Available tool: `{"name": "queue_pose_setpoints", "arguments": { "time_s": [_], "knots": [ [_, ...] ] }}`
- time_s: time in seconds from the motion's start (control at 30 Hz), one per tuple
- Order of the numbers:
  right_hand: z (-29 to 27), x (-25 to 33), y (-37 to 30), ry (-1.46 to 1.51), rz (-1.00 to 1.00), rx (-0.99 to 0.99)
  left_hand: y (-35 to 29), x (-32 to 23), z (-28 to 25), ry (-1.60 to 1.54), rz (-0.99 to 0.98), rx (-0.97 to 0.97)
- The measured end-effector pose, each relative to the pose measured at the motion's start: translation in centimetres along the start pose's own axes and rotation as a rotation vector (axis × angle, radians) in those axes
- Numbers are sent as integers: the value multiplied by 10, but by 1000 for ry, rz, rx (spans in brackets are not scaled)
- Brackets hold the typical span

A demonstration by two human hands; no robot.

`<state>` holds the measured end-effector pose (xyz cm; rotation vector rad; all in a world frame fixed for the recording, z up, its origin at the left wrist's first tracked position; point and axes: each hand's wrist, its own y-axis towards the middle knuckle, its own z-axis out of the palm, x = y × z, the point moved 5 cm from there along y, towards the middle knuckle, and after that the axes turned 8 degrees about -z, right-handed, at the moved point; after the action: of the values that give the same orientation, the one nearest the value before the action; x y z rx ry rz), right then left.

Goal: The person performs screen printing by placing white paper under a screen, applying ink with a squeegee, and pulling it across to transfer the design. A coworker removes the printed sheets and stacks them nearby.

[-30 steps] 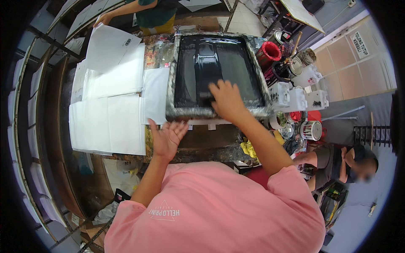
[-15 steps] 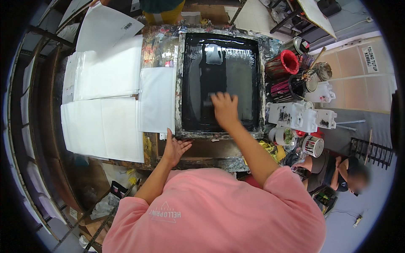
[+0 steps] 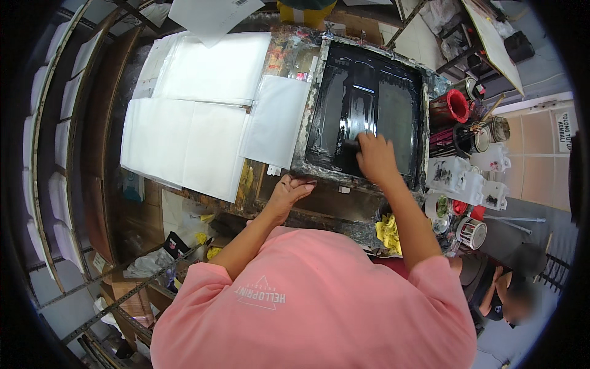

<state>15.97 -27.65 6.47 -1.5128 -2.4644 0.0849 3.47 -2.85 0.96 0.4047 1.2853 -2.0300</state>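
Note:
A screen-printing frame (image 3: 299, 150) with a pale, ink-crusted rim lies in front of me, its mesh (image 3: 393, 117) coated in glossy black ink. My right hand (image 3: 376, 158) reaches over its near part, fingers bent round a dark squeegee (image 3: 351, 146). Motion blurs that tool, and the hand covers most of it. At the frame's near left corner, my left hand (image 3: 290, 195) pinches the near edge between thumb and fingers. A white sheet (image 3: 275, 120) lies against the frame's left side.
White sheets (image 3: 184, 138) cover the table's left part. Another sheet (image 3: 212, 15) hangs above its far edge, near a person in yellow (image 3: 307, 12). Ink cans, a red pot (image 3: 456, 106) and white tubs (image 3: 447, 174) crowd the right. Another person (image 3: 496, 298) sits at lower right.
My left hand has gone from spread fingers to a pinch on the frame's edge. My right hand has drawn the squeegee slightly nearer. The whole view has turned and shifted.

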Motion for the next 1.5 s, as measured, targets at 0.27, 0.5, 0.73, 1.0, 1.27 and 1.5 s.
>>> {"name": "queue_pose_setpoints", "arguments": {
  "time_s": [0.27, 0.5, 0.73, 1.0, 1.27, 1.5],
  "knots": [
    [-161, 49, -35, -154, -31, -658, -37, -112, 59, 18, 414, 411],
    [-224, 27, 1, -210, -45, -865, 66, -108, -122, 1101, 558, -842],
    [-254, 11, 21, -187, -9, -810, 79, -94, -150, 1249, 390, -928],
    [-253, 13, 19, -150, -6, -831, 74, -93, -143, 1369, 301, -921],
    [-229, 22, 4, -158, -17, -874, 63, -115, -88, 1363, 581, -898],
    [-224, 21, 3, -157, -17, -857, 31, -207, -57, 1200, 642, -810]
  ]
}}
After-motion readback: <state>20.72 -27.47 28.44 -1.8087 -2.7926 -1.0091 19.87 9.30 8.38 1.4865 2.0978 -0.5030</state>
